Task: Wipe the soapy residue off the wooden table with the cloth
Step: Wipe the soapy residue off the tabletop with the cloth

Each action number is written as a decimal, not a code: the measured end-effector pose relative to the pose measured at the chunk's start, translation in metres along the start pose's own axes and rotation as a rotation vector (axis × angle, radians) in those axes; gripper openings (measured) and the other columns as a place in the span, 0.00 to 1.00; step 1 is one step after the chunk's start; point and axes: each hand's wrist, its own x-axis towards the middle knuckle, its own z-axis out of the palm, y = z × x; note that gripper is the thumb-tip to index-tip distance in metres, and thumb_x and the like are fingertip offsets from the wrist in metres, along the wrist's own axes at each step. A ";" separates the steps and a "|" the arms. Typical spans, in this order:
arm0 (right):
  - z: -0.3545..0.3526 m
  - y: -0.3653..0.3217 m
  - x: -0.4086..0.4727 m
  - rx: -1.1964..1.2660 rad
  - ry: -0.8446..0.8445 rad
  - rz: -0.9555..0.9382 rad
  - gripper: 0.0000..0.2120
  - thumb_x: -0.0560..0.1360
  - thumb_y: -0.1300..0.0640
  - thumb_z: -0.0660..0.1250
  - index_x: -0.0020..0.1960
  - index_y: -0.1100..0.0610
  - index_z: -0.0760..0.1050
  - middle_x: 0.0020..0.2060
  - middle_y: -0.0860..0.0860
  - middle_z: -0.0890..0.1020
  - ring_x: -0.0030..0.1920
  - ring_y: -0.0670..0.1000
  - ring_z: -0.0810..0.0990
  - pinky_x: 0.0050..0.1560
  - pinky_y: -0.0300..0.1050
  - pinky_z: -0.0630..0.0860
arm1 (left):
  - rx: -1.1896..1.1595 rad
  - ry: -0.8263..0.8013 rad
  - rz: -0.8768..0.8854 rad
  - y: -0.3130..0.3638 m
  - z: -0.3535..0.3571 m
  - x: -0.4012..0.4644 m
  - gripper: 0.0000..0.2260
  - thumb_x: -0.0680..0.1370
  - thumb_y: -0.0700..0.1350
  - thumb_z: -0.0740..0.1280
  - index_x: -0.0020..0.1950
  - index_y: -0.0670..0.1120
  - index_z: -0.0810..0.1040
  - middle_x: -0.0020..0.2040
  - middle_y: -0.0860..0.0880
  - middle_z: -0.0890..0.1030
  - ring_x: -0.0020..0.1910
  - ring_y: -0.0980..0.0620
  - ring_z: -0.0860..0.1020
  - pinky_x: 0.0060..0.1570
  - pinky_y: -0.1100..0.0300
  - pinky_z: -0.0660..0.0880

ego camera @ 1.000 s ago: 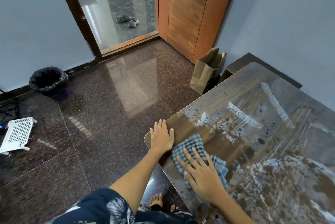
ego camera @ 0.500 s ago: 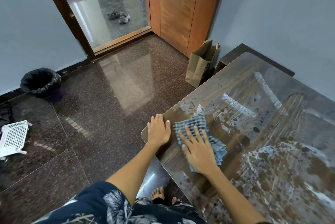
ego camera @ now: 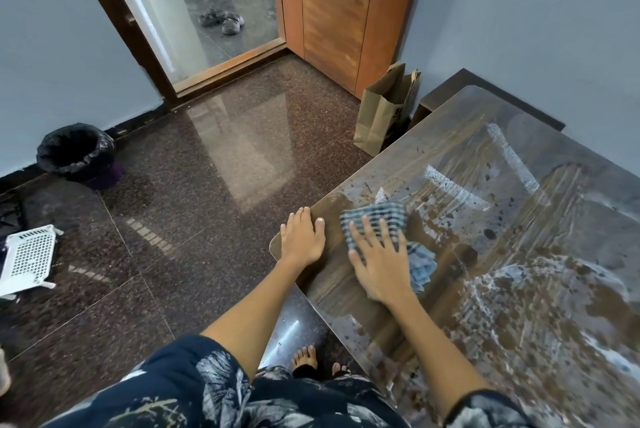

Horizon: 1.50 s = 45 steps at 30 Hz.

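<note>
Left of centre, left hand [ego camera: 302,240] flat and braced on the wooden table [ego camera: 540,220] corner. Just right, right hand [ego camera: 379,259] splayed flat on cloth [ego camera: 384,216], pushed further up-frame than a second ago. Near corner cleared; soapy residue [ego camera: 540,306] remaining at right.

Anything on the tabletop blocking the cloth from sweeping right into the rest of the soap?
Nothing visible does. The right hand presses flat on the checked cloth near the table's corner; the soapy residue beyond lies on open tabletop. The left hand rests behind it, at the table's edge.
</note>
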 end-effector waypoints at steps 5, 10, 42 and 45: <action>0.013 -0.027 -0.060 0.043 0.017 -0.359 0.21 0.79 0.44 0.51 0.72 0.44 0.64 0.71 0.46 0.66 0.72 0.52 0.63 0.70 0.54 0.51 | -0.009 0.013 0.013 0.000 0.001 0.000 0.23 0.82 0.50 0.51 0.74 0.39 0.58 0.74 0.44 0.61 0.73 0.44 0.57 0.71 0.45 0.51; 0.014 0.018 -0.088 -0.028 -0.038 -0.379 0.22 0.81 0.42 0.46 0.74 0.39 0.56 0.73 0.41 0.60 0.73 0.49 0.60 0.67 0.54 0.52 | -0.003 0.026 0.022 -0.004 0.002 0.003 0.23 0.82 0.50 0.51 0.73 0.40 0.59 0.73 0.44 0.63 0.73 0.44 0.59 0.71 0.45 0.52; -0.014 0.014 0.029 0.033 -0.051 -0.337 0.24 0.80 0.47 0.44 0.75 0.47 0.59 0.74 0.47 0.61 0.74 0.51 0.58 0.71 0.56 0.53 | -0.192 0.055 -0.100 0.032 0.002 0.019 0.27 0.81 0.57 0.41 0.64 0.42 0.71 0.66 0.44 0.73 0.72 0.44 0.61 0.70 0.41 0.37; -0.013 0.051 0.017 0.026 -0.029 -0.237 0.23 0.80 0.46 0.46 0.74 0.45 0.60 0.73 0.43 0.62 0.73 0.48 0.61 0.70 0.54 0.56 | -0.174 -0.059 -0.060 0.046 -0.006 0.041 0.29 0.81 0.56 0.39 0.66 0.40 0.69 0.65 0.42 0.73 0.69 0.44 0.65 0.72 0.44 0.40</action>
